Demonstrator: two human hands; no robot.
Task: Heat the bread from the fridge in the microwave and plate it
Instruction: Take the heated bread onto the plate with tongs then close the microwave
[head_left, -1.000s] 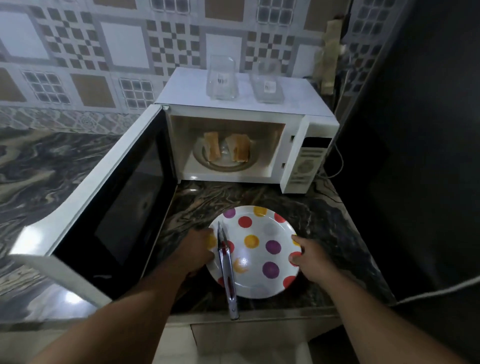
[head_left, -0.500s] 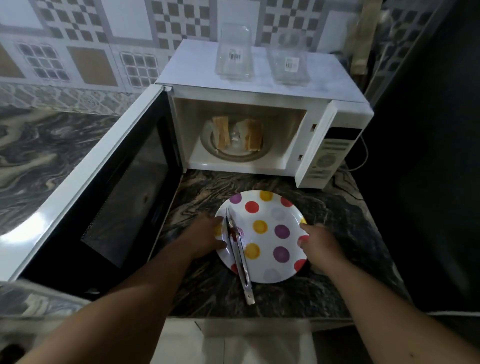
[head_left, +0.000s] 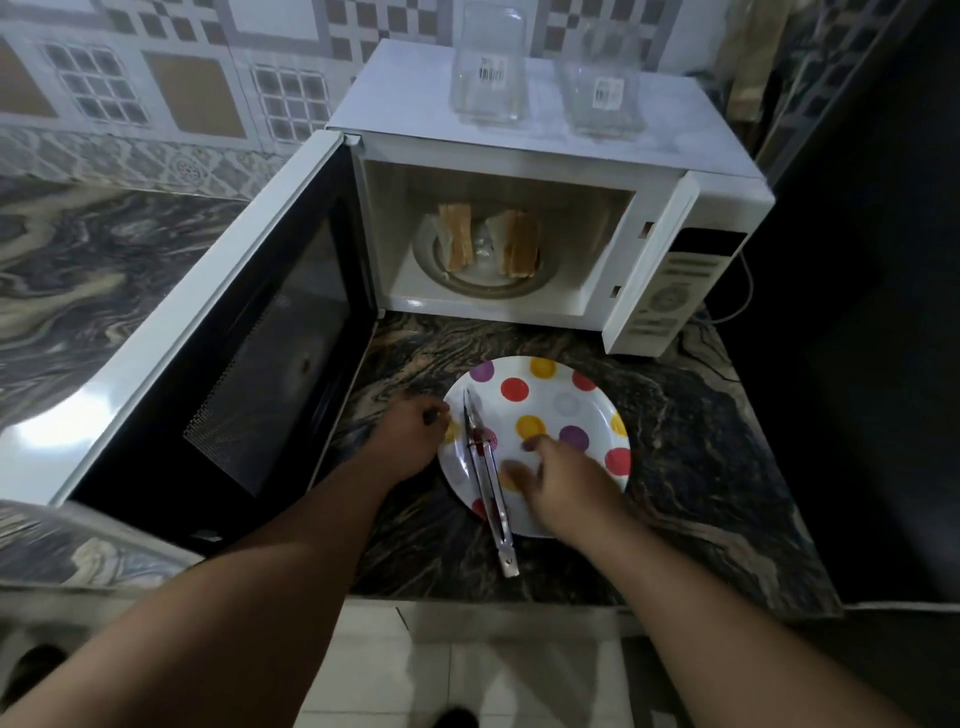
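Note:
Two bread slices stand on edge on the turntable inside the white microwave, whose door hangs wide open to the left. In front of it a polka-dot plate rests on the marble counter, with metal tongs lying across its left side and sticking out over the near rim. My left hand rests at the plate's left rim. My right hand hovers over the plate's middle, fingers spread, just right of the tongs and blurred.
Two clear glass containers stand on top of the microwave. The dark marble counter ends near my body, with floor tiles below. A dark wall or appliance closes the right side. The open door blocks the left.
My right hand left the plate's right rim and moved left over the plate toward the tongs. The left hand stays at the left rim. The view has moved closer.

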